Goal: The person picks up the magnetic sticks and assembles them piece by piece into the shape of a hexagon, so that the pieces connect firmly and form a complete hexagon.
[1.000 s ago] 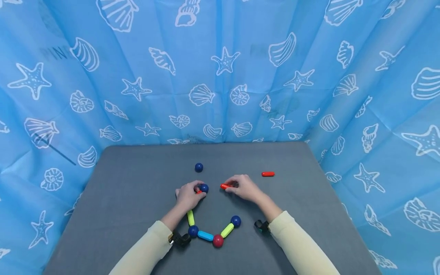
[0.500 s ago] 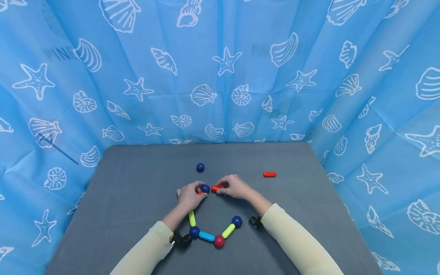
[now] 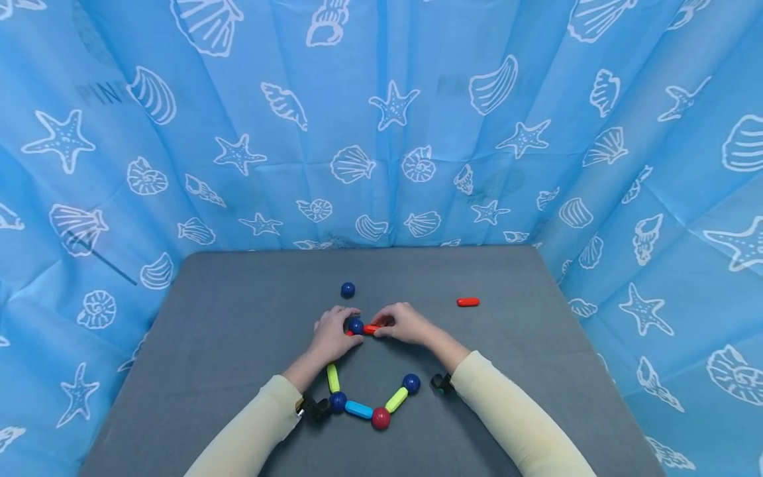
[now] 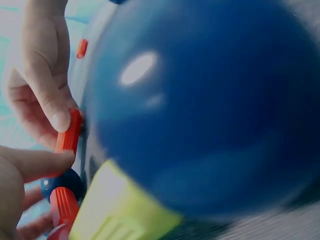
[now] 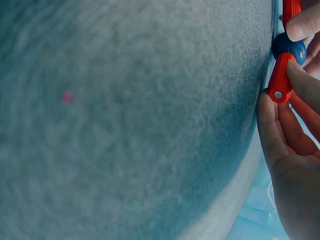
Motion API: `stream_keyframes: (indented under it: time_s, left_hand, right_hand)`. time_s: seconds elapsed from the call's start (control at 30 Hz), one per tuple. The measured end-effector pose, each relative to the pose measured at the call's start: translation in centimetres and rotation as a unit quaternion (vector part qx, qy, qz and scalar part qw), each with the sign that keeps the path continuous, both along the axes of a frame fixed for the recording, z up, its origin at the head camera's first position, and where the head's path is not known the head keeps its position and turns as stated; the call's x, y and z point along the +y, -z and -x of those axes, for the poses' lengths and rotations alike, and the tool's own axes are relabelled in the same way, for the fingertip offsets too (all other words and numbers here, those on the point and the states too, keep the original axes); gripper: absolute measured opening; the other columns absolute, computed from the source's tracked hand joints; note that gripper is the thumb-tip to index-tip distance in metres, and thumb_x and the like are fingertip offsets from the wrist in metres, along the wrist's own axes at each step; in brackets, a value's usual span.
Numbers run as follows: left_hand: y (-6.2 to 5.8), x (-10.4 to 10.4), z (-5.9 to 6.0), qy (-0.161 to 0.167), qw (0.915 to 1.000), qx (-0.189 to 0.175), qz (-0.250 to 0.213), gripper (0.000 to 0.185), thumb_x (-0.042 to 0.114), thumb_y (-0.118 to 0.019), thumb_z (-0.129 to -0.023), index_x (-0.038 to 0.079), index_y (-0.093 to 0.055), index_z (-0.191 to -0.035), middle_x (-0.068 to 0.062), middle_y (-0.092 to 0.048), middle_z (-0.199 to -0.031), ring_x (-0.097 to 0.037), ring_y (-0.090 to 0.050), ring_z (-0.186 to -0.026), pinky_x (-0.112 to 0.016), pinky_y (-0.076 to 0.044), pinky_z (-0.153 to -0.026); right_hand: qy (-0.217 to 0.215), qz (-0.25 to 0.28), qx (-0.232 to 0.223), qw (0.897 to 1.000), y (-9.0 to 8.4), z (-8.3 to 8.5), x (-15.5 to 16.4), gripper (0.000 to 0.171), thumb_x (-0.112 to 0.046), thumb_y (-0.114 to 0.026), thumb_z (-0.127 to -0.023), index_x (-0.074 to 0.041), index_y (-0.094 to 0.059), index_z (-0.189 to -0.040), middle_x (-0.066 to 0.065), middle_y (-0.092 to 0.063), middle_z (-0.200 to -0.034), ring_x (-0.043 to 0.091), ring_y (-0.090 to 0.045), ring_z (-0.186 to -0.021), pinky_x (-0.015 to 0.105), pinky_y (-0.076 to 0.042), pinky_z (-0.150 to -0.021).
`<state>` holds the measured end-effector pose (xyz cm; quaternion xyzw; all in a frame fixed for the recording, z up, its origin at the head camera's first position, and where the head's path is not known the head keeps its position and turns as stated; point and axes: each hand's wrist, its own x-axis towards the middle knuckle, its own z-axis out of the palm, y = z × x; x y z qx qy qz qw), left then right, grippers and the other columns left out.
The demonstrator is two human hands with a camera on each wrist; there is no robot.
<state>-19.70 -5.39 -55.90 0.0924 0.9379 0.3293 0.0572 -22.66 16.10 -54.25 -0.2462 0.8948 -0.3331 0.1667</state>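
My left hand [image 3: 341,331] pinches a dark blue ball [image 3: 356,325] at the top of a chain of sticks and balls. My right hand [image 3: 386,325] pinches a red stick [image 3: 372,328] whose end touches that ball. In the left wrist view the red stick [image 4: 70,132] meets the small blue ball [image 4: 62,182], with another red stick [image 4: 62,205] below it. The right wrist view shows the ball [image 5: 289,46] between two red sticks [image 5: 280,77]. The chain runs down through a green stick [image 3: 332,377], a blue ball [image 3: 338,401], a light-blue stick [image 3: 357,409], a red ball [image 3: 379,418], a green stick [image 3: 395,399] and a blue ball [image 3: 410,383].
A loose blue ball [image 3: 348,289] lies behind my hands and a loose red stick [image 3: 467,302] lies to the right on the grey table [image 3: 238,311]. A blue curtain [image 3: 381,132] printed with shells and starfish closes in the back and both sides.
My right hand has carried the red stick leftward until its end meets the blue ball that my left hand holds. The left hand has hardly moved.
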Motion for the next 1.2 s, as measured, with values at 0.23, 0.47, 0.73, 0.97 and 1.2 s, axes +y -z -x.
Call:
stream_keyframes:
  time_s: [0.23, 0.47, 0.73, 0.97, 1.2]
  left_hand:
    - [0.5, 0.2, 1.0, 0.062, 0.998, 0.004, 0.015, 0.028, 0.028, -0.08, -0.087, 0.022, -0.074, -0.114, -0.001, -0.068, -0.12, -0.024, -0.053, -0.109, -0.045, -0.034, -0.087]
    - [0.9, -0.3, 0.8, 0.045, 0.9988, 0.005, 0.017, 0.017, 0.027, -0.079, -0.088, 0.023, -0.075, -0.104, 0.0, -0.068, -0.111, -0.023, -0.056, -0.104, -0.045, -0.034, -0.085]
    - [0.8, -1.5, -0.2, 0.031, 0.9995, 0.003, -0.001, 0.017, 0.028, -0.079, -0.089, 0.025, -0.074, -0.104, -0.001, -0.068, -0.113, -0.023, -0.056, -0.103, -0.045, -0.035, -0.086]
    - [1.0, -2.5, -0.8, 0.016, 0.9998, -0.005, -0.006, 0.018, 0.031, -0.079, -0.087, 0.027, -0.073, -0.104, 0.0, -0.069, -0.113, -0.023, -0.058, -0.105, -0.045, -0.036, -0.09]
    - [1.1, -2.9, -0.8, 0.012, 0.9997, -0.012, -0.016, 0.018, 0.029, -0.08, -0.087, 0.025, -0.073, -0.103, -0.001, -0.07, -0.112, -0.025, -0.059, -0.105, -0.049, -0.036, -0.091]
  right_hand:
    - [-0.005, 0.026, -0.007, 1.0, 0.4, 0.1, 0.1, 0.022, -0.025, -0.075, -0.092, -0.015, -0.075, -0.112, -0.004, -0.074, -0.1, 0.008, -0.063, -0.084, 0.03, -0.053, -0.08]
    - [0.013, 0.05, -0.02, 0.998, 0.5, 0.6, 1.0, 0.026, -0.028, -0.072, -0.095, -0.013, -0.075, -0.116, -0.004, -0.074, -0.106, 0.01, -0.064, -0.092, 0.032, -0.054, -0.084]
    - [0.031, 0.064, -0.019, 0.997, 0.4, 1.8, 1.5, 0.03, -0.024, -0.072, -0.095, -0.012, -0.072, -0.121, -0.001, -0.073, -0.113, 0.013, -0.066, -0.101, 0.036, -0.053, -0.092]
    - [0.038, 0.077, 0.0, 0.996, 0.4, 3.4, 0.8, 0.036, -0.025, -0.074, -0.093, -0.01, -0.069, -0.125, 0.003, -0.072, -0.117, 0.016, -0.066, -0.106, 0.041, -0.052, -0.097]
    - [0.05, 0.082, 0.025, 0.995, 0.4, 5.8, -1.0, 0.043, -0.026, -0.076, -0.092, -0.01, -0.067, -0.13, 0.006, -0.07, -0.125, 0.02, -0.064, -0.115, 0.045, -0.049, -0.103]
